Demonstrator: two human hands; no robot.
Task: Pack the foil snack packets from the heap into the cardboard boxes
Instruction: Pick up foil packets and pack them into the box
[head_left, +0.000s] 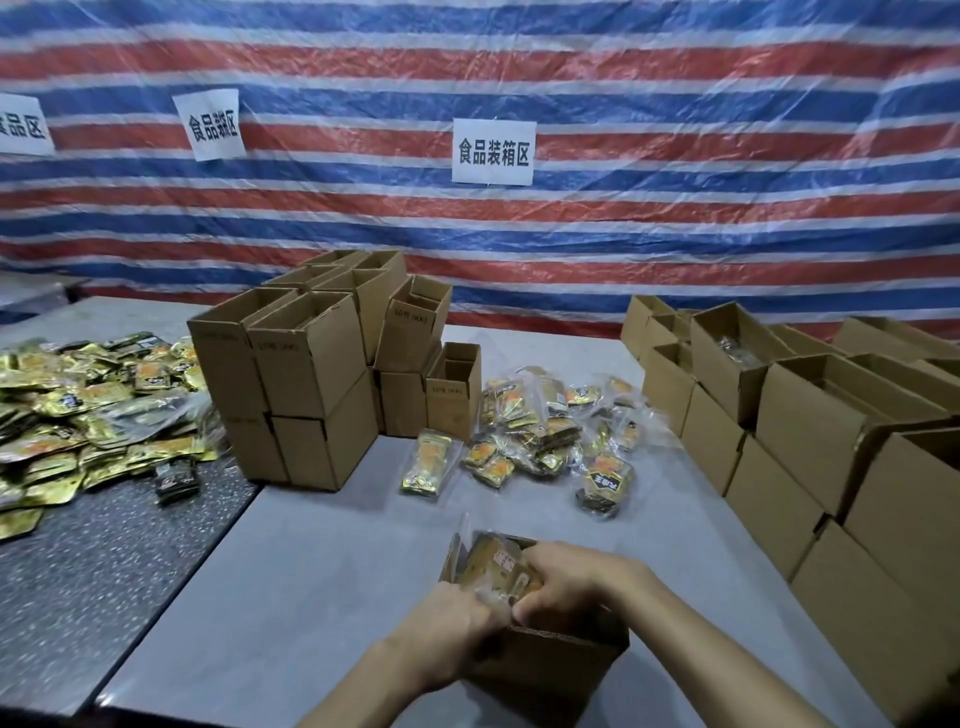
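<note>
A small open cardboard box (550, 660) stands on the grey table right in front of me. A clear bag of gold foil snack packets (496, 564) sticks out of its top. My left hand (452, 621) and my right hand (566, 574) meet over the box mouth, fingers curled on the bag. A heap of bagged snack packets (550, 431) lies on the table beyond the box. One bagged packet bundle (430, 465) lies apart at the heap's left.
Stacked open cardboard boxes (311, 374) stand at the back left of the grey table. More boxes (810, 415) line the right side. A big pile of loose gold packets (88, 415) covers the dark speckled table on the left. A striped tarp (623, 234) hangs behind.
</note>
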